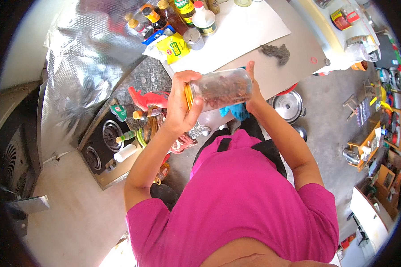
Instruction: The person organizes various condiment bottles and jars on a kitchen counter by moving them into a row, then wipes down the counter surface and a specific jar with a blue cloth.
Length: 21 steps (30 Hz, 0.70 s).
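Observation:
Between my two hands a clear jar (222, 88) with a yellow lid (188, 96) lies on its side in the air, with reddish-brown dried pieces inside. My left hand (183, 101) grips the lid end, its thumb and fingers around the rim. At the jar's base end is my right hand (254, 88), thumb pointing up and palm against the base. Below the jar a blue cloth (235, 111) shows in part. Beyond it lies a dark grey rag (276, 54) on the table, with a small red ring (313, 60) farther right.
Sauce bottles (170, 15), a white bottle with a red cap (204, 21), a yellow packet (173, 48) and a shaker (193, 39) stand at the table's back left. Left is a gas stove (112, 135) beside foil (90, 50). A metal pot lid (287, 106) is low at right.

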Tool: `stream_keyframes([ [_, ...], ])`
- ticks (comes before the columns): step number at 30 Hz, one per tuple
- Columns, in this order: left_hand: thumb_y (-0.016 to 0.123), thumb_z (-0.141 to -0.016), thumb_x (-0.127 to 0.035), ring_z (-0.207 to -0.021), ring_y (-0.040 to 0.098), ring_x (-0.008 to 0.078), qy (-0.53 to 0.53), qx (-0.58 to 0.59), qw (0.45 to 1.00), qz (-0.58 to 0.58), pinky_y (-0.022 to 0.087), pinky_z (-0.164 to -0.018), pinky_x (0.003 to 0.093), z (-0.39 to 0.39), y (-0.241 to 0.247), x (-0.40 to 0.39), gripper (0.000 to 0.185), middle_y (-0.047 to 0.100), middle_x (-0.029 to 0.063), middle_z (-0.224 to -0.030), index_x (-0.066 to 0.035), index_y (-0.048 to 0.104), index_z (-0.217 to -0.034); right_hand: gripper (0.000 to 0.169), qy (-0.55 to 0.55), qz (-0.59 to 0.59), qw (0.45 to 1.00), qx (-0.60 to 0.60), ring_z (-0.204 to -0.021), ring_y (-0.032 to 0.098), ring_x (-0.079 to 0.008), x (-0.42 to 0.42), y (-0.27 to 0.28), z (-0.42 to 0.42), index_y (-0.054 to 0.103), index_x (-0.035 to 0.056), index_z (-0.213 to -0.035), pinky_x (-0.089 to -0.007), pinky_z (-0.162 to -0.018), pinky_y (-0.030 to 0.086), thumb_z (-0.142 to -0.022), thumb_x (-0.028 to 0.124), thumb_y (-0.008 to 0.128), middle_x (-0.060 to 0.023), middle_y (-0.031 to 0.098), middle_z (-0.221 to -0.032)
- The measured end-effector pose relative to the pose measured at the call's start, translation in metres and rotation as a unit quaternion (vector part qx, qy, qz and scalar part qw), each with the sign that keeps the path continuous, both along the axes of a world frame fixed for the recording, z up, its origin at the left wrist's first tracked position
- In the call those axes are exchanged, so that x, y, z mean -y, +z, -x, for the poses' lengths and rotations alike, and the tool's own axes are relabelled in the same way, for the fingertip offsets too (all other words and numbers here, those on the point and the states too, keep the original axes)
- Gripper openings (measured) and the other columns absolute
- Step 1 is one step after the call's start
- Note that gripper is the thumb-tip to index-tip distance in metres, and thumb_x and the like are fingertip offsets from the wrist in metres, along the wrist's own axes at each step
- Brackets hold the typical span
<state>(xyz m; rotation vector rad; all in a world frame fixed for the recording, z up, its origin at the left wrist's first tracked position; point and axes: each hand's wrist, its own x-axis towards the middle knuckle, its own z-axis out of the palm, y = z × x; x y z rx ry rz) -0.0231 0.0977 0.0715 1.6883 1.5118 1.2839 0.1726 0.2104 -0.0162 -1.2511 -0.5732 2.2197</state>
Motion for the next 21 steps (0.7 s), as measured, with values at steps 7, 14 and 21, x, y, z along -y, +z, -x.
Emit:
stream_keyframes([
  [7,0.053,-0.104,-0.038,-0.109,0.051,0.0198,0.232,0.278,0.907,0.214,0.046,-0.096,0.0359,-0.006,-0.025,0.009,0.049,0.048,0.0119,-0.128,-0.008,0.043,-0.141,0.086,-0.086,-0.178,0.975,-0.099,-0.096,0.06,-0.0155,0.002,0.007,-0.01,0.064,0.0107,-0.129,-0.033,-0.086,0.053,-0.099,0.082,0.026,-0.0005,0.064,-0.104],
  [14,0.065,-0.102,-0.039,-0.087,0.062,0.0154,0.279,0.381,0.82,0.324,0.054,-0.069,0.0342,-0.049,-0.05,-0.012,0.04,0.06,0.0032,-0.107,-0.014,0.052,-0.13,0.045,0.05,-0.664,0.677,0.314,-0.129,0.051,-0.0499,0.044,-0.009,0.027,0.065,0.0065,-0.125,-0.0606,-0.113,0.031,-0.105,0.043,0.048,-0.0245,0.058,-0.138],
  [21,0.078,-0.093,-0.021,-0.088,0.061,0.0147,0.26,0.271,0.882,0.284,0.052,-0.074,0.0308,-0.059,-0.07,-0.004,0.047,0.061,0.0079,-0.108,-0.006,0.052,-0.13,0.062,0.022,-0.445,0.835,0.324,-0.072,0.064,-0.0473,0.0,-0.051,0.023,0.064,0.0005,-0.074,-0.052,-0.069,0.051,-0.108,0.048,0.044,-0.0247,0.067,-0.073],
])
